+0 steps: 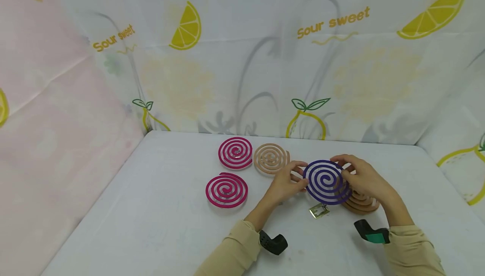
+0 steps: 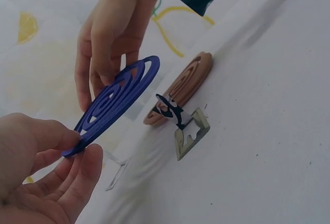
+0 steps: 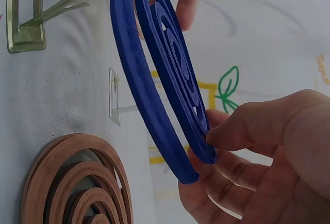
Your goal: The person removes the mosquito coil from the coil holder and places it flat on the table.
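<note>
A dark blue mosquito coil point(image 1: 326, 179) is held up over the table between both hands. The left hand point(image 1: 285, 184) pinches its left edge between thumb and fingers. At the opposite edge, the right hand point(image 1: 365, 179) grips it with thumb and fingertips. In the right wrist view, the coil's outer strip point(image 3: 142, 90) stands apart from the inner windings. Below it on the table is a small metal coil stand point(image 1: 319, 211) with an upturned tongue. A brown coil point(image 1: 363, 209) lies under the right hand, partly hidden by the blue one.
Two magenta coils point(image 1: 226, 189) lie left of the hands, one behind the other. A second brown coil point(image 1: 270, 158) is behind the left hand. Another metal stand point(image 3: 114, 100) shows in the right wrist view. A printed cloth point(image 1: 242, 57) hangs behind the white table point(image 1: 151, 208).
</note>
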Demonstrator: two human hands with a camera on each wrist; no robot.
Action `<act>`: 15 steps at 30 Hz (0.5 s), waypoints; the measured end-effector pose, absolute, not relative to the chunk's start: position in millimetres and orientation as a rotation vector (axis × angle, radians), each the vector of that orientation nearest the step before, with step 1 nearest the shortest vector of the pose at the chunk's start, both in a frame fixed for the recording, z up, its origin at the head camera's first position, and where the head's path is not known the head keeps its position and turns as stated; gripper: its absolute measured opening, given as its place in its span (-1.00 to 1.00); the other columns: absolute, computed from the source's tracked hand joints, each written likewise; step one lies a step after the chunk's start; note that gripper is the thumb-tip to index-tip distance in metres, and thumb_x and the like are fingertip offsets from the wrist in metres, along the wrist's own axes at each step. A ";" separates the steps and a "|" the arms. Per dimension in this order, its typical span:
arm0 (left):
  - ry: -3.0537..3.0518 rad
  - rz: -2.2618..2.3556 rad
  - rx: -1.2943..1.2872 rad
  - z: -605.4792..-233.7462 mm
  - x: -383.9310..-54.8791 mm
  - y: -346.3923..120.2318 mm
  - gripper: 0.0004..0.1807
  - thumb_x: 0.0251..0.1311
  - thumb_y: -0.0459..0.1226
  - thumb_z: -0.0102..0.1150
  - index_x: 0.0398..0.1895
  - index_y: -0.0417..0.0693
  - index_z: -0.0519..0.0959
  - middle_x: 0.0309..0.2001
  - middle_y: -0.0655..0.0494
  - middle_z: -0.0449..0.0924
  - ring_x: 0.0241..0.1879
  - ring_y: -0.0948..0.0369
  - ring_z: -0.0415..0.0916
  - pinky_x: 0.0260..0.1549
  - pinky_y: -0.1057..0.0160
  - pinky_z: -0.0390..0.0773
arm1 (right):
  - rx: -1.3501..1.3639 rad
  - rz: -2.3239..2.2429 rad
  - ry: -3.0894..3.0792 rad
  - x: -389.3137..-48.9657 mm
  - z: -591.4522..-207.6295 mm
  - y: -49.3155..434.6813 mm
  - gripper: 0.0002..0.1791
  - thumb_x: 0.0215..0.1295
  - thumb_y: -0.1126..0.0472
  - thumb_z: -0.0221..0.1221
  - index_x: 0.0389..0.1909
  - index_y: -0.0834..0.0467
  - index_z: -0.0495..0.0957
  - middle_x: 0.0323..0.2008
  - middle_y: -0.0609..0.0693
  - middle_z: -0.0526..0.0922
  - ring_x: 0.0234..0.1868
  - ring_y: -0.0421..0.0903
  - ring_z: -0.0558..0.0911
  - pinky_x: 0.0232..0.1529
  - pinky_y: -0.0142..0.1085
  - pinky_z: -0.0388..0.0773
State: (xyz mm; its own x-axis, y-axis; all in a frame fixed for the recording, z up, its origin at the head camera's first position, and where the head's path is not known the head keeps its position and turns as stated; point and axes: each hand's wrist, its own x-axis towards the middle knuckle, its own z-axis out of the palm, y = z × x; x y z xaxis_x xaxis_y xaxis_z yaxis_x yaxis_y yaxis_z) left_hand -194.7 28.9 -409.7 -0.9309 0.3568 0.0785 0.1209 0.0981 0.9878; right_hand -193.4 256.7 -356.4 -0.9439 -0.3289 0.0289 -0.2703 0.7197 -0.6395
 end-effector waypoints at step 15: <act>2.201 1.942 0.441 -409.8 -191.9 48.1 -0.52 0.10 -0.48 0.19 0.14 -0.14 0.44 -0.16 0.01 0.50 -0.37 0.34 0.60 -0.46 0.38 0.63 | -0.510 -1.001 2.864 -197.8 -359.8 268.1 -0.62 0.28 0.42 -0.02 0.13 0.33 0.41 -0.01 0.32 0.55 -0.12 0.12 0.55 -0.30 -0.26 0.49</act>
